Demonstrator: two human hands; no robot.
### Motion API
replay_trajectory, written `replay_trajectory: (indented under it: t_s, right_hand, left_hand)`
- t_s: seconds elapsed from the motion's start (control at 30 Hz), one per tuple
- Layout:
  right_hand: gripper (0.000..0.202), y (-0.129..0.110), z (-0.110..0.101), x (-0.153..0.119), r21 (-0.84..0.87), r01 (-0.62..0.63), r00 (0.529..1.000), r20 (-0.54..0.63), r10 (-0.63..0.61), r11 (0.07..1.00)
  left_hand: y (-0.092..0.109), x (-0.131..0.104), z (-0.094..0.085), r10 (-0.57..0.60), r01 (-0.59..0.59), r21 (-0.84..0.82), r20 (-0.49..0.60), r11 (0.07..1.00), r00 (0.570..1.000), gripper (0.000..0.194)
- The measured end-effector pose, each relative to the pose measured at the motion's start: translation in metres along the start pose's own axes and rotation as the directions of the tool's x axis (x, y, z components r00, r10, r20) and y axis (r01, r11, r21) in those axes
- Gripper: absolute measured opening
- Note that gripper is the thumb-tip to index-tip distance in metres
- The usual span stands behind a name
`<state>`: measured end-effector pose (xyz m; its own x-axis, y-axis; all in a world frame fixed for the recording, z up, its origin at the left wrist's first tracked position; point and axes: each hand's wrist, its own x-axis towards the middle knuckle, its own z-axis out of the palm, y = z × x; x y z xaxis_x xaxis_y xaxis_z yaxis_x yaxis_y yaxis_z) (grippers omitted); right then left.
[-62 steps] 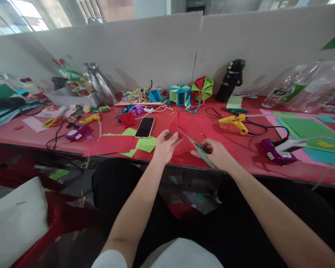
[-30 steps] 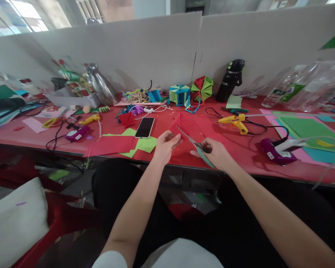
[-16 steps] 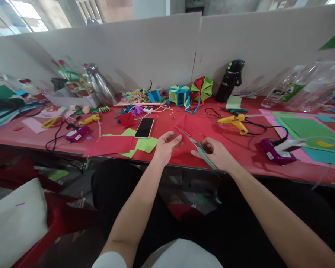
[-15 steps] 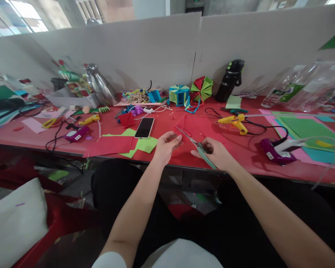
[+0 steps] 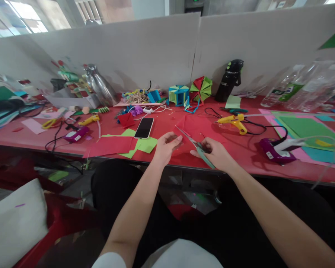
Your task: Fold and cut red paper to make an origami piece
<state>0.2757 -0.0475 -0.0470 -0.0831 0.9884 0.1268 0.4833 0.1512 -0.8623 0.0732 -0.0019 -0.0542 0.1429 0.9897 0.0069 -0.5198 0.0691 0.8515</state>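
Note:
My right hand (image 5: 216, 153) grips a pair of scissors (image 5: 202, 152) with pale green handles. Their blades point up and to the left, over red paper (image 5: 195, 124) on the red table. Thumb and fingers of my left hand (image 5: 167, 145) are drawn together at the near left edge of a red paper piece. Red on red makes the outline of that piece hard to see. Just left of this hand lie lime green paper sheets (image 5: 147, 144), a red sheet (image 5: 111, 146) and a phone (image 5: 144, 128).
A yellow glue gun (image 5: 233, 123) lies to the right, its cable near a purple power socket (image 5: 276, 150). Folded paper models (image 5: 178, 95), a black bottle (image 5: 229, 80) and a steel jug (image 5: 100, 85) stand along the partition. Clear plastic bottles (image 5: 307, 89) are far right.
Hardly anything differs. My right hand and the scissors have shifted very slightly, while my left hand stays in place.

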Motion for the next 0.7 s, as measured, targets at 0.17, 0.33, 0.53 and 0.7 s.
replay_trajectory:
  t_s: [0.17, 0.33, 0.53, 0.7]
  right_hand:
    - [0.050, 0.001, 0.002, 0.000, -0.003, -0.006, 0.999, -0.036, 0.006, 1.000]
    - [0.050, 0.001, 0.003, 0.004, 0.003, 0.007, 0.990, -0.139, -0.006, 1.000]
    - [0.051, 0.013, -0.015, 0.013, -0.049, -0.042, 0.965, -0.261, 0.027, 0.998]
    - [0.054, 0.030, -0.033, 0.018, -0.270, -0.211, 0.952, -0.274, 0.135, 0.939]
  left_hand:
    - [0.000, 0.000, 0.000, 0.025, -0.024, 0.058, -0.011, 0.998, 1.000, 0.040]
    - [-0.003, 0.001, 0.001, 0.079, -0.077, 0.199, -0.001, 0.977, 0.997, 0.040]
    - [0.009, 0.011, -0.021, 0.311, -0.239, 0.511, -0.059, 0.826, 0.949, 0.023]
    - [0.029, 0.014, -0.041, 0.642, -0.415, 0.874, 0.169, 0.253, 0.748, 0.024]
